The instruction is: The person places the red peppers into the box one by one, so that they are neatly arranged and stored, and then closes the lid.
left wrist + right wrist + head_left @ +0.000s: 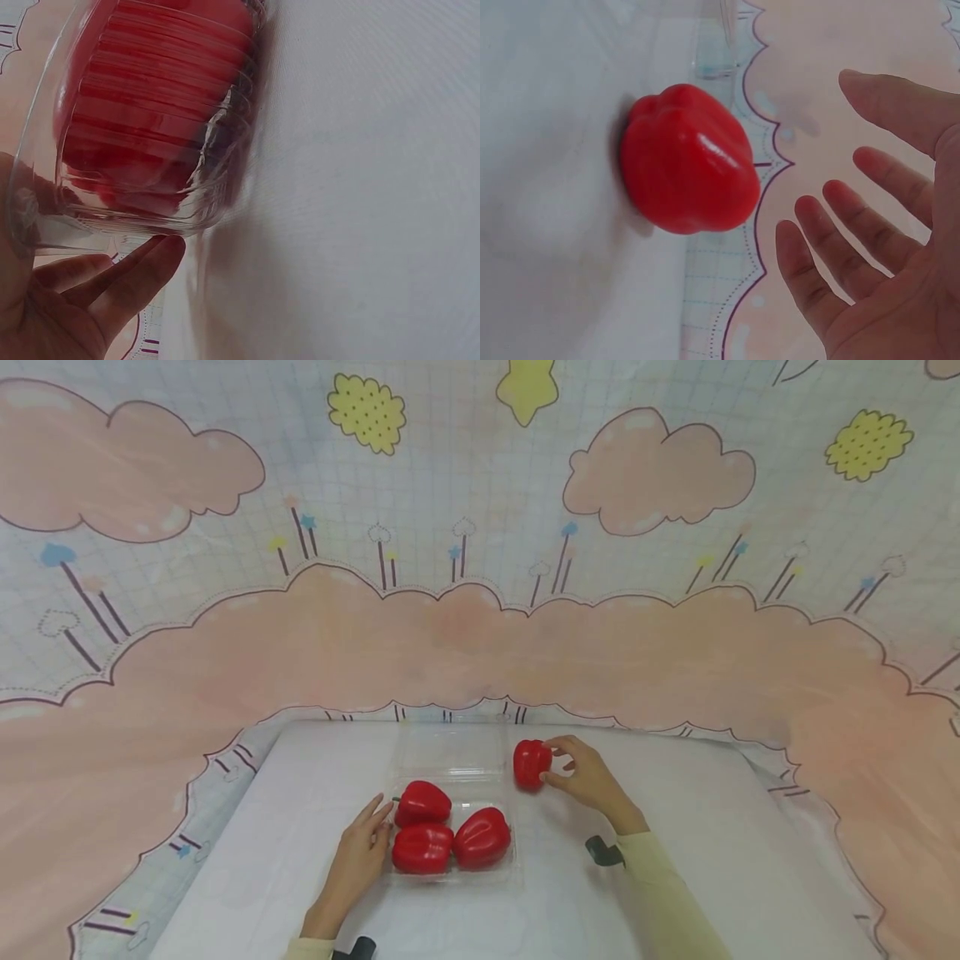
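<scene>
Three red bell peppers sit in a clear plastic clamshell box [487, 877]: one at the back left [423, 803], one at the front left [422, 849], one on the right [483, 838]. My left hand [358, 852] is at the box's left side, fingers fairly straight; in the left wrist view its fingertips [169, 251] touch the clear wall. Another red bell pepper [532, 765] rests on the table to the right of the raised lid. Beside it is my right hand [592, 777], thumb and fingers spread; the right wrist view shows a gap between the fingers [810, 217] and this pepper [690, 161].
The clear lid [450, 747] is folded back behind the box. A white cloth covers the table [262, 860]. Behind and around it hangs a printed backdrop [450, 643] with clouds. Dark wrist-worn devices [603, 852] show near both cuffs.
</scene>
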A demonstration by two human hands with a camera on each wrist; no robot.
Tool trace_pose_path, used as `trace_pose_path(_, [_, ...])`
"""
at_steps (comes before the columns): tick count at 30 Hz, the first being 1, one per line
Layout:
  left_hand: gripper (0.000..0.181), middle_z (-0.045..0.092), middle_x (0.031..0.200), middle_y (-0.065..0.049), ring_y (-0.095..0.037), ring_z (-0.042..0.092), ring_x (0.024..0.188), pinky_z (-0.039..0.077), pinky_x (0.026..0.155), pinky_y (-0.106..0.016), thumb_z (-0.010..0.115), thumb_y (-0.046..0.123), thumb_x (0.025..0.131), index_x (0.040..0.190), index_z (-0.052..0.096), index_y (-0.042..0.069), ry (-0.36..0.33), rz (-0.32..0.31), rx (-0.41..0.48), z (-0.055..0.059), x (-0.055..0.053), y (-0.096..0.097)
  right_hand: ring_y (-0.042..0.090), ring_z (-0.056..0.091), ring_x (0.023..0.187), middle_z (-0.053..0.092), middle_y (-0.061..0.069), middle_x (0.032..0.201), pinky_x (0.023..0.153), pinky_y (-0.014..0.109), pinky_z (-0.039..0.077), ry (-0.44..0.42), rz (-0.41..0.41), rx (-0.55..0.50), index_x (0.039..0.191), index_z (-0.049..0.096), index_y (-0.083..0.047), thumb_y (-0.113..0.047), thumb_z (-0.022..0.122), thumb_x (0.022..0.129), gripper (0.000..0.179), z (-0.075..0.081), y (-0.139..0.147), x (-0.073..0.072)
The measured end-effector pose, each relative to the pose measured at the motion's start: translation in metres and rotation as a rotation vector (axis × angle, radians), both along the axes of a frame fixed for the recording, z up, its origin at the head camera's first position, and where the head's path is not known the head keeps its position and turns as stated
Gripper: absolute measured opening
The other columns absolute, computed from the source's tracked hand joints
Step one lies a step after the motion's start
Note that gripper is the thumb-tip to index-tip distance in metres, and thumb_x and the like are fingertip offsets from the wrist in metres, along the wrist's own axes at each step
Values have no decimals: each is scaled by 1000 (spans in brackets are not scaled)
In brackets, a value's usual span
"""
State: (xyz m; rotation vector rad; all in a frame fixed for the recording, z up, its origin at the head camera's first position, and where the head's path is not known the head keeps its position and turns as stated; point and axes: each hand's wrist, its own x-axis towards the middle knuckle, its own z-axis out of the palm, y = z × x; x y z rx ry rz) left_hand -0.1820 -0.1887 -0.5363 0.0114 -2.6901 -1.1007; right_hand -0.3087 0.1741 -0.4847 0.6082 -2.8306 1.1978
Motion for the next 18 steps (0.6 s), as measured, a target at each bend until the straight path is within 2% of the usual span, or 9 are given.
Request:
trace_pose_path(11, [40, 45, 150, -22, -36, 66, 113, 61, 82, -36, 52, 7, 98, 137, 55, -2, 6, 2, -6, 1, -1, 0, 31, 58, 118, 58, 11, 135, 90, 43, 58, 0, -6, 22, 133, 56, -12, -23, 76, 84, 54, 2, -2, 1])
trace_pose_path(18, [39, 45, 150, -22, -31, 69, 105, 61, 79, -32, 52, 6, 98, 136, 56, -2, 11, 4, -4, 1, -1, 0, 28, 58, 116, 58, 10, 135, 90, 43, 59, -4, -19, 15, 133, 56, -14, -24, 77, 84, 54, 3, -2, 1])
